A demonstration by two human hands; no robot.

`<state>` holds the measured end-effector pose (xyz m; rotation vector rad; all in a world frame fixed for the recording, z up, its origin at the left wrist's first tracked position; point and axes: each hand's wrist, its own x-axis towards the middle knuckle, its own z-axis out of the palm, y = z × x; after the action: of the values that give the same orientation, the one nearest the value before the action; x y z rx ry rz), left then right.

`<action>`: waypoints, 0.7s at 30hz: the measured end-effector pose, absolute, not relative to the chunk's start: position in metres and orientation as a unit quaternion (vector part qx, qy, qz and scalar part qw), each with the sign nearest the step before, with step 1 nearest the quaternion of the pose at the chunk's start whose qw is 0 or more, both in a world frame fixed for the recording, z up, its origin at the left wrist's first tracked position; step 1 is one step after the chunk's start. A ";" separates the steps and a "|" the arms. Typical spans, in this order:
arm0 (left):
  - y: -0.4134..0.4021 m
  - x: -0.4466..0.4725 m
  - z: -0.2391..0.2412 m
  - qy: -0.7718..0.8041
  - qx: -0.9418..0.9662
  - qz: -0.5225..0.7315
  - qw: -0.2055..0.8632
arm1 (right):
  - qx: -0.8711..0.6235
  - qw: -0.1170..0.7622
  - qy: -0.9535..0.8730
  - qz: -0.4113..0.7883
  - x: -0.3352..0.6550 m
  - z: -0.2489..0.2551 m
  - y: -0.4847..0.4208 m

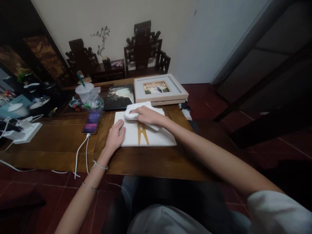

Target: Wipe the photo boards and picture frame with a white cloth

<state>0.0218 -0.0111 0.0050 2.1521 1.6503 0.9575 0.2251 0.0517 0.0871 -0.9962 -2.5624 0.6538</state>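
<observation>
A flat white board with a gold clothespin-like shape on its face lies on the wooden table. My left hand rests flat on the board's left edge, fingers stretched out and holding nothing. In my right hand is a folded white cloth, pressed onto the upper part of the board. The cloth and hand cover the top of the gold shape. Part of the cloth spreads to the right under my wrist.
Behind the board lie a dark photo panel and stacked framed pictures. On the left are a phone on a white cable, a plastic cup with a straw, a crumpled clear bag and a power strip. Dark wooden chairs stand beyond.
</observation>
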 end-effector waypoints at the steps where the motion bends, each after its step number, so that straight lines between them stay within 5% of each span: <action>1: -0.011 0.022 0.004 0.569 0.744 0.325 0.128 | -0.347 0.154 -0.896 0.232 0.215 0.088 0.057; 9: -0.012 0.020 0.001 0.550 0.755 0.339 0.111 | -0.347 0.169 -0.886 0.257 0.181 0.092 0.079; 21: -0.014 0.022 0.004 0.558 0.760 0.317 0.103 | -0.452 0.217 -0.839 0.210 0.295 0.068 0.051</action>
<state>0.0220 -0.0141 0.0039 2.2408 1.6475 0.9357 0.2947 0.0508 0.0680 -1.2530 -2.3249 0.5818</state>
